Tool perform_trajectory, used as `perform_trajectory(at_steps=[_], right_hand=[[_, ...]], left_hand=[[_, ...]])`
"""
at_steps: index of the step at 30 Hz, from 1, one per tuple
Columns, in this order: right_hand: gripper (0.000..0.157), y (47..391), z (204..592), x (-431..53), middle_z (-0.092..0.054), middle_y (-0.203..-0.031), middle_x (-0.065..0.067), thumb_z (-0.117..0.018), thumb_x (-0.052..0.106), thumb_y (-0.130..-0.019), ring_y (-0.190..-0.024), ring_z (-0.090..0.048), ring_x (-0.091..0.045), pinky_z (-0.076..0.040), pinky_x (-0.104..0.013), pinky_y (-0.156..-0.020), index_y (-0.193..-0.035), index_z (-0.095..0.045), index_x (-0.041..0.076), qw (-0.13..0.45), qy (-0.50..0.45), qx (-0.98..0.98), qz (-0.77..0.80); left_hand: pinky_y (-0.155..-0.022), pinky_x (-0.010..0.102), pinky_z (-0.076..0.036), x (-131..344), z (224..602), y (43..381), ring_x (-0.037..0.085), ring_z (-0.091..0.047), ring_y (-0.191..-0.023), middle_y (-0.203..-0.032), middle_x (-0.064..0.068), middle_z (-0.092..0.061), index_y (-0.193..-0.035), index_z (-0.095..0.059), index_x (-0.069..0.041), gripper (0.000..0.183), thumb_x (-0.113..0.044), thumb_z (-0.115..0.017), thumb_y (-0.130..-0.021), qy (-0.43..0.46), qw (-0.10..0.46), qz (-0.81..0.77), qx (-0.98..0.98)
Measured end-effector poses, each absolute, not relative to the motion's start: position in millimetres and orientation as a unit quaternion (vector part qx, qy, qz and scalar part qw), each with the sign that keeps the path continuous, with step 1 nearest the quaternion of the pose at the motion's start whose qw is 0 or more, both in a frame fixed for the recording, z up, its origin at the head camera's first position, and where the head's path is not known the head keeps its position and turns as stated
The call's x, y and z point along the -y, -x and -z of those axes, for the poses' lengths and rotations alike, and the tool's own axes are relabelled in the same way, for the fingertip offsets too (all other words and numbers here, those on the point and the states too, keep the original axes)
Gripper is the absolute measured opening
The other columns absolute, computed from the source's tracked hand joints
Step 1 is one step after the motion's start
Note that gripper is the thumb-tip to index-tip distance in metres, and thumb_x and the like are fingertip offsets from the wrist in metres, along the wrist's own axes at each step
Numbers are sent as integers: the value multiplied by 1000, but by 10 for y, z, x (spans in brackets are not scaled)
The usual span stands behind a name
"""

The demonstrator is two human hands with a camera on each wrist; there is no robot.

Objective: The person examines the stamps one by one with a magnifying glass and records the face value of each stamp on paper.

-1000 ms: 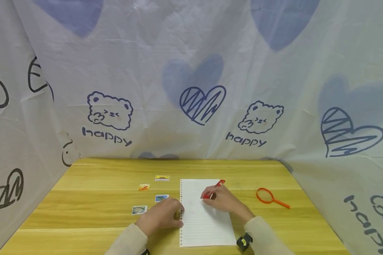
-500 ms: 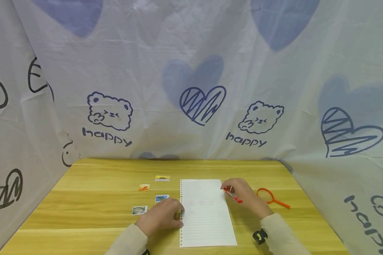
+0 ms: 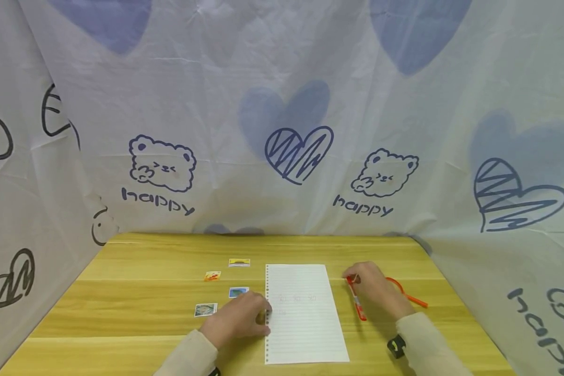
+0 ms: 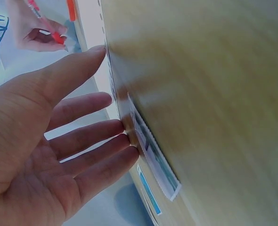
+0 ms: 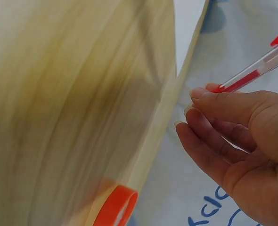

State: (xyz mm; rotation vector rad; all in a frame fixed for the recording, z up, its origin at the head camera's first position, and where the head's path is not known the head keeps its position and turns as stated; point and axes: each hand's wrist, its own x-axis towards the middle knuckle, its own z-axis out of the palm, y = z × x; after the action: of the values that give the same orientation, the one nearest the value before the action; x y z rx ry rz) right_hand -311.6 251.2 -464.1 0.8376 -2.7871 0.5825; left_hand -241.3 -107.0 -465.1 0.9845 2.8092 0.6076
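Note:
Between the thumb and fingers of my right hand (image 3: pixel 375 287), a clear and red pen (image 3: pixel 359 308) is pinched by its red end. In the right wrist view the pen (image 5: pixel 257 75) slants up and away from the fingertips. A sheet of lined paper (image 3: pixel 303 334) with punched holes lies in the middle, with faint writing on its upper half. My left hand (image 3: pixel 242 316) rests at the sheet's left edge, thumb and fingers spread and nearly straight. The left wrist view shows a stamp-like picture (image 4: pixel 155 155) close by those fingertips.
Several small stamp-like pictures lie left of the paper: a yellow one (image 3: pixel 239 262), an orange one (image 3: pixel 212 276), a blue one (image 3: pixel 237 292) and a grey-green one (image 3: pixel 205 309). An orange magnifying glass (image 3: pixel 417 301) lies at right, partly behind my right hand. A printed curtain (image 3: pixel 225 172) hangs behind the table.
My right hand has lifted off the paper and moved right with the pen, towards the magnifying glass. The pen's far end has swung down towards me. Writing shows where the hand was; left hand unmoved.

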Motion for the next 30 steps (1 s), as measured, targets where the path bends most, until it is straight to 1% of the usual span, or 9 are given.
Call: perform_trajectory(at_steps=[3, 6, 9, 13, 16, 19, 23, 27, 30], right_hand=[[35, 3130, 4644, -2557, -79, -93, -12, -65, -20, -73, -74, -69, -17, -59, -28, -67, -98, -80, 0, 82, -273, 940, -188], [31, 3145, 4651, -2597, -79, -91, -10, -69, -18, -73, -73, -69, -16, -59, -30, -68, -96, -80, 0, 81, -265, 943, -183], [28, 3169, 4673, -2637, -79, -87, -7, -72, -16, -72, -72, -67, -15, -58, -29, -69, -92, -80, 2, 88, -271, 944, -167], [26, 3189, 4693, -2675, -77, -83, -3, -71, -15, -71, -70, -61, -12, -55, -27, -68, -87, -79, 5, 92, -277, 946, -143], [25, 3189, 4691, -2688, -77, -83, -3, -71, -15, -73, -71, -58, -11, -54, -27, -68, -85, -78, 6, 85, -272, 948, -141], [23, 3181, 4681, -2693, -77, -83, -3, -72, -14, -75, -72, -58, -10, -54, -27, -69, -84, -78, 6, 75, -268, 949, -146], [22, 3189, 4688, -2709, -76, -81, -3, -74, -13, -76, -72, -60, -10, -54, -26, -67, -82, -77, 7, 76, -277, 947, -144], [20, 3224, 4715, -2731, -75, -78, -2, -75, -12, -76, -71, -60, -9, -53, -25, -66, -80, -76, 8, 78, -288, 944, -140], [20, 3248, 4725, -2738, -74, -77, -2, -76, -11, -75, -70, -59, -8, -52, -24, -65, -80, -76, 8, 77, -290, 944, -139]], left_hand=[[-59, 21, -40, 1075, 4655, 2415, 5, -46, -68, -82, -3, -66, -107, -78, -5, 32, -20, -87, -80, -324, 51, -200, -923], [-59, 21, -40, 1075, 4657, 2416, 5, -46, -68, -82, -3, -66, -107, -78, -5, 32, -21, -87, -80, -325, 49, -199, -923], [-61, 21, -41, 1076, 4655, 2418, 5, -47, -69, -86, -2, -70, -107, -78, -5, 32, -20, -87, -80, -326, 45, -195, -924], [-64, 22, -42, 1078, 4653, 2422, 6, -49, -72, -92, 0, -73, -109, -78, -5, 34, -20, -87, -80, -326, 45, -191, -925], [-65, 22, -42, 1076, 4650, 2421, 6, -49, -73, -92, 0, -73, -109, -78, -5, 34, -21, -87, -81, -326, 48, -189, -925], [-67, 23, -43, 1075, 4645, 2419, 6, -50, -74, -96, 2, -75, -110, -77, -5, 34, -21, -86, -81, -325, 51, -187, -926], [-68, 23, -43, 1073, 4639, 2411, 6, -51, -75, -99, 4, -76, -111, -77, -5, 35, -21, -86, -82, -323, 54, -190, -926], [-66, 22, -43, 1073, 4640, 2408, 5, -50, -73, -97, 3, -75, -112, -77, -5, 36, -21, -86, -82, -322, 54, -192, -926], [-63, 21, -42, 1075, 4637, 2409, 5, -48, -69, -89, 0, -72, -112, -77, -4, 36, -21, -86, -82, -321, 57, -194, -925]])
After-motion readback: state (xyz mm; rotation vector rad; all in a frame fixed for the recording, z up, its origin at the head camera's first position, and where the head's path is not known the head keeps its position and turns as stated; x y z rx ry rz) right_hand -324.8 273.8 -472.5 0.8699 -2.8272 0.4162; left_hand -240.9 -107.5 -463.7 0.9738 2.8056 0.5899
